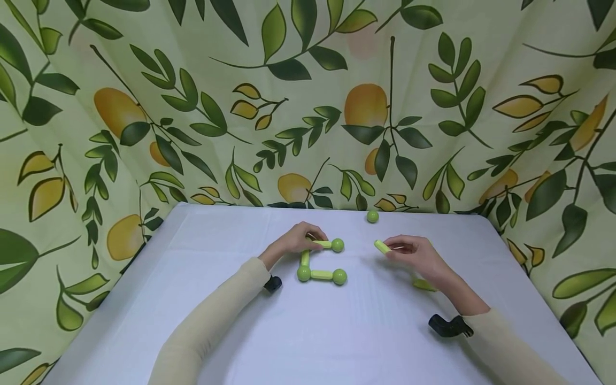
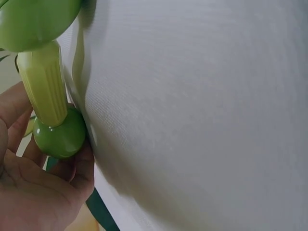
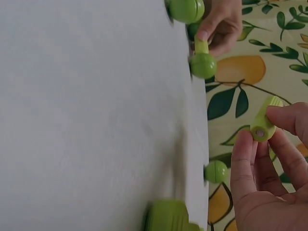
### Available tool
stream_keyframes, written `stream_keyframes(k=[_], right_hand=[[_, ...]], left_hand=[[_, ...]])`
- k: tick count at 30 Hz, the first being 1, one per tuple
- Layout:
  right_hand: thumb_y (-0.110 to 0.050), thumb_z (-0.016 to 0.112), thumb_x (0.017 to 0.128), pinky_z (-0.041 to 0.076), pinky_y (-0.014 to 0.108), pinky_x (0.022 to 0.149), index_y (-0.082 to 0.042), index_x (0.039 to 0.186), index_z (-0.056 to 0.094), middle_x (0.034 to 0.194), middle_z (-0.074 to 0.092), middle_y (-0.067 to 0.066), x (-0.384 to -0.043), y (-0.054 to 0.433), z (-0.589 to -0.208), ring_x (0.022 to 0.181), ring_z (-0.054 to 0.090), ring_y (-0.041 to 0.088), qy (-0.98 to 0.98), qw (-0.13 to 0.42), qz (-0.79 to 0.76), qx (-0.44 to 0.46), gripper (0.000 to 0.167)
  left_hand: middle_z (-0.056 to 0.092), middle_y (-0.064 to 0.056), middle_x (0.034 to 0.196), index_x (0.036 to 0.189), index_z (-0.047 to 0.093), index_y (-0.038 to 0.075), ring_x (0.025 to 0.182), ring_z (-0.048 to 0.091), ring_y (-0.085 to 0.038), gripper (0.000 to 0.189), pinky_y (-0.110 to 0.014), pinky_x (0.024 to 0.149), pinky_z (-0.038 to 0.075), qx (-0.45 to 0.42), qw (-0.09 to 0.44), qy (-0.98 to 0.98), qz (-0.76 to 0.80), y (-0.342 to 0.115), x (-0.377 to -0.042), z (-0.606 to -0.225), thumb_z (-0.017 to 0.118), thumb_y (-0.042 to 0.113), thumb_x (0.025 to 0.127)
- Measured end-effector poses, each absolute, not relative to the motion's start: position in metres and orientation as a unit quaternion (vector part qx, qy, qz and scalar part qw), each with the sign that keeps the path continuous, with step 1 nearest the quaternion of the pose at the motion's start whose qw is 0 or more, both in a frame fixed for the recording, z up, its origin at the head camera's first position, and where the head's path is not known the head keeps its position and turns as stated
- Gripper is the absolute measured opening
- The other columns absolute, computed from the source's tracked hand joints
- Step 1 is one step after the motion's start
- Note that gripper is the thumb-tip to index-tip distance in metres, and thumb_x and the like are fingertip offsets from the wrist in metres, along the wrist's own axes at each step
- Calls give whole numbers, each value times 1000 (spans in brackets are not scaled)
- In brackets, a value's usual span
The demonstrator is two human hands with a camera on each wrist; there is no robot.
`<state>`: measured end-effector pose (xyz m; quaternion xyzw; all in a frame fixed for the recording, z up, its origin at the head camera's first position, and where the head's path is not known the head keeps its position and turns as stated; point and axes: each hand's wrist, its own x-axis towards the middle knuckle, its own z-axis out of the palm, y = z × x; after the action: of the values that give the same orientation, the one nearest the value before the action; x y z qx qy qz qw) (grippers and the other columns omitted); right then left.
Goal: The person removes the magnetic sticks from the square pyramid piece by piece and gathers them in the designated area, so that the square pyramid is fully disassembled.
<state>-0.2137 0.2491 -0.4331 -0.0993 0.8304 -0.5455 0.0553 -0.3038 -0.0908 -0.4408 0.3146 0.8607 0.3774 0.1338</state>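
Observation:
Three light green rods and green balls form a square-cornered C on the table. In the head view, the near side shows a corner ball [image 1: 303, 273], a rod [image 1: 321, 275] and an end ball [image 1: 339, 276]. My left hand [image 1: 294, 240] grips the far-left corner ball [image 2: 59, 134], fingers curled round it and touching the adjoining rod [image 2: 43, 86]. The far rod ends in another ball [image 1: 338, 245]. To the right, my right hand [image 1: 417, 258] pinches a loose light green rod [image 3: 265, 119] above the table; a silvery disc shows in its end.
A single green ball [image 1: 372, 216] sits near the table's far edge. Another light green piece [image 1: 424, 284] lies under my right wrist, partly hidden. Black devices [image 1: 447, 325] are at both wrists. Behind the white-covered table [image 1: 308, 342] hangs a leaf-and-fruit-patterned curtain [image 1: 308, 96].

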Motion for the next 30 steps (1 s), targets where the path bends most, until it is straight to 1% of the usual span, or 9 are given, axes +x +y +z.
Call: stream_keyframes(k=[5,7,12,16,21,26,30], right_hand=[[-24,80,91,54,34,84,-4,124,69,121,67,13,-207,269,-432,106,63,27,844,50,-527,-84,40],[-26,80,91,54,33,85,-5,125,69,122,66,13,-204,275,-432,107,63,27,846,47,-525,-80,41],[-24,79,92,53,27,86,-3,125,68,124,64,14,-197,291,-433,108,63,23,844,34,-529,-80,40],[-24,79,92,53,23,85,-1,124,68,125,64,16,-193,302,-434,104,64,18,846,19,-525,-85,40],[-24,78,93,53,22,81,0,121,70,122,65,15,-188,317,-435,100,65,13,851,0,-516,-93,37],[-23,78,93,54,22,77,-1,121,70,118,67,12,-188,334,-433,97,64,12,865,-20,-493,-92,36],[-26,78,93,53,22,75,-3,119,72,116,68,10,-191,347,-432,95,63,11,882,-28,-464,-78,35]], left_hand=[[73,-5,106,111,75,2,104,65,-20,19,-30,97,49,311,131,865,372,-95,-303,-440,76,2,91],[73,-5,107,112,74,2,103,65,-19,21,-30,96,49,307,128,868,368,-96,-302,-440,76,2,91],[72,-3,105,111,74,3,101,63,-18,20,-29,95,49,300,126,871,369,-100,-300,-439,76,2,91],[72,-3,103,108,75,2,100,64,-17,17,-30,94,49,309,125,865,375,-102,-301,-439,75,1,91],[72,-3,105,109,75,3,102,64,-18,18,-30,96,49,314,130,861,377,-103,-302,-439,75,1,92],[72,-3,106,109,75,3,103,64,-18,17,-33,96,49,310,136,860,382,-104,-302,-439,75,1,92],[72,-3,105,109,75,4,103,64,-18,17,-33,96,49,309,138,859,383,-104,-302,-439,75,2,92]])
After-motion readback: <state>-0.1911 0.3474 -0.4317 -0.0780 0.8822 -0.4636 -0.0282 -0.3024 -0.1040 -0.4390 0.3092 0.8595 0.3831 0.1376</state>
